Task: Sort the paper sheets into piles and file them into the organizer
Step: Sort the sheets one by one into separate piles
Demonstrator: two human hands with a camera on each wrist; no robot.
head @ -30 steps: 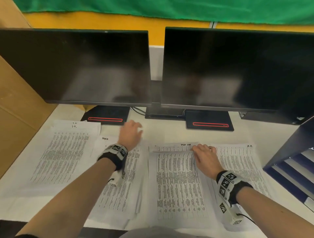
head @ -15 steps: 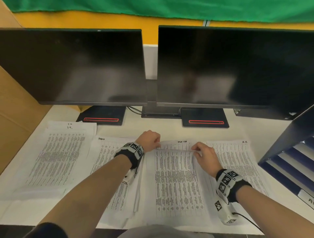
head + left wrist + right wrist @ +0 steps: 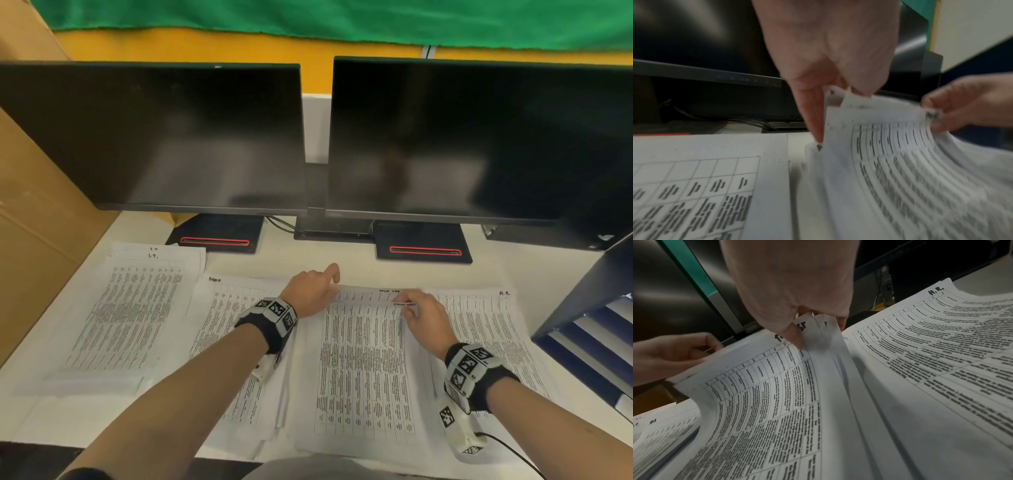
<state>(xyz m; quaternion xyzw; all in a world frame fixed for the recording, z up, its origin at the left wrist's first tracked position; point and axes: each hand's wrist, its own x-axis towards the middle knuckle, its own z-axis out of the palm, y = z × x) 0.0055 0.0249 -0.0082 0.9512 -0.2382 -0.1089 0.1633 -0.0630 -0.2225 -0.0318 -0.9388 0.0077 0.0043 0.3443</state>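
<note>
the far edge of the middle paper pile (image 3: 363, 359) is now pinched at both corners and raised from the table (image 3: 346, 270). the left corner is gripped by the left hand (image 3: 310, 291), whose index finger is now stretched forward; half a second ago that hand was closed beside the edge. the right corner is held between the thumb and fingers of the right hand (image 3: 426, 317), as before. the pile lies between the pile marked "h.r." (image 3: 496, 329) and the pile on its left (image 3: 236, 342). the organizer (image 3: 589, 315) stands at the right.
</note>
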